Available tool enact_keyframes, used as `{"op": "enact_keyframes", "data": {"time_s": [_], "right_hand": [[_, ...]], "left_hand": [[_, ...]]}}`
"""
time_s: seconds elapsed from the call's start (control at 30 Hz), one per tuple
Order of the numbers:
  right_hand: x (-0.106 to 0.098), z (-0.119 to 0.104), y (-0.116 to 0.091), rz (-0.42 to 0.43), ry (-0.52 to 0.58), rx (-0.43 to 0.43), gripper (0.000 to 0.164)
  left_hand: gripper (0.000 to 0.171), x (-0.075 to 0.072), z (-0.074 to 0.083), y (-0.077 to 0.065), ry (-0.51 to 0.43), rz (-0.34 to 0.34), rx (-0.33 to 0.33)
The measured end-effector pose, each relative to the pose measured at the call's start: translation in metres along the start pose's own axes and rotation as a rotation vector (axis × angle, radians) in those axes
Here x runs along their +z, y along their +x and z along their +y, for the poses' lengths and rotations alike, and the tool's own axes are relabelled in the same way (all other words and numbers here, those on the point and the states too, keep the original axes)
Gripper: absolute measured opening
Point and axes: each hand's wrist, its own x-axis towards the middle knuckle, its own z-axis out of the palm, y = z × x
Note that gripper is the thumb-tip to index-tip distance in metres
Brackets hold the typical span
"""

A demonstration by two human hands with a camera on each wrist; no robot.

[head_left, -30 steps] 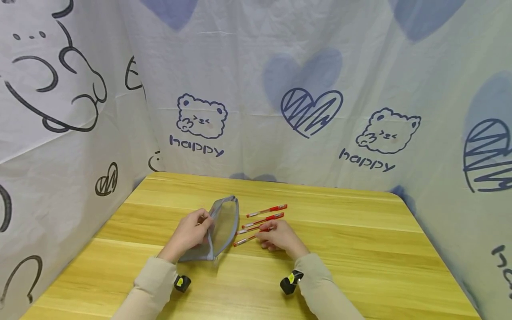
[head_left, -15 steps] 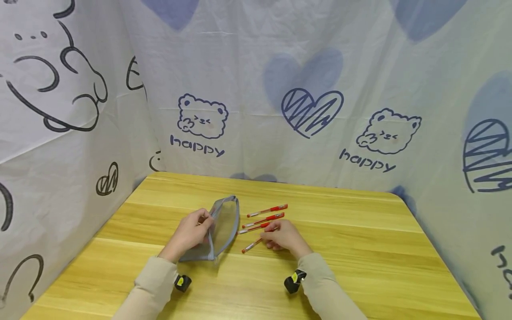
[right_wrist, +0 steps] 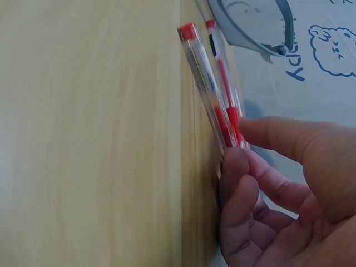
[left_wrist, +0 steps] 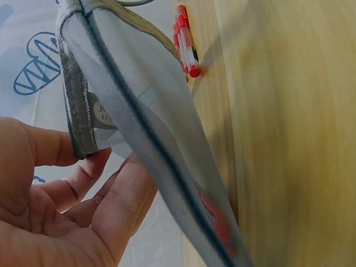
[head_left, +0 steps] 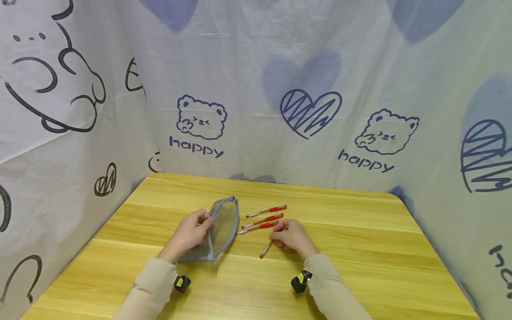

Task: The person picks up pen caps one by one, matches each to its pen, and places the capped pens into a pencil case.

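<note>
A grey zippered mesh pouch stands with its mouth spread on the table. My left hand pinches the near side of its rim between thumb and fingers. Through the mesh, something red shows inside in the left wrist view. My right hand pinches a red gel pen by its red-grip end, the other end slanting down toward the front left. Between pouch and right hand lie three more red pens, the far pen, the middle pen and the near pen, roughly parallel.
The wood-grain table reaches to a white curtain with blue hearts and bear drawings at its back; the cloth also hangs at both sides. A small black camera is strapped at the right wrist, another camera at the left.
My right hand has drawn one pen away from the row, rightward and nearer, turning it steeper. The other three pens lie still. My left hand keeps its hold on the pouch.
</note>
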Motion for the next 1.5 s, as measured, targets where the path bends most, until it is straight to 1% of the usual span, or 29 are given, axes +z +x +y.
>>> {"op": "enact_keyframes", "data": {"time_s": [0.2, 0.37, 0.57, 0.7, 0.9, 1.13, 1.3, 1.5], "right_hand": [[-0.007, 0.004, 0.004, 0.067, -0.063, -0.006, 0.016], [-0.013, 0.008, 0.007, 0.106, -0.1, -0.012, 0.018], [-0.021, 0.011, 0.01, 0.148, -0.117, 0.0, 0.022], [-0.028, 0.013, 0.012, 0.176, -0.112, 0.023, 0.026], [-0.034, 0.014, 0.014, 0.169, -0.052, 0.067, 0.039], [-0.037, 0.015, 0.016, 0.172, -0.067, 0.086, 0.051], [-0.038, 0.013, 0.016, 0.175, -0.078, 0.086, 0.054], [-0.039, 0.013, 0.017, 0.169, -0.08, 0.094, 0.055]], "left_hand": [[0.021, 0.0, -0.001, 0.0, -0.006, 0.0, -0.002], [0.021, -0.001, -0.001, 0.001, -0.004, 0.001, 0.003], [0.021, -0.001, -0.002, 0.001, -0.003, -0.003, 0.003], [0.021, -0.001, -0.003, 0.001, -0.007, -0.006, -0.001], [0.02, 0.0, -0.002, 0.001, -0.006, -0.007, -0.008], [0.02, -0.001, 0.0, 0.0, 0.006, -0.009, -0.02], [0.02, -0.002, 0.0, 0.0, 0.015, -0.009, -0.02], [0.02, -0.003, -0.003, 0.001, 0.016, -0.014, 0.001]]}}
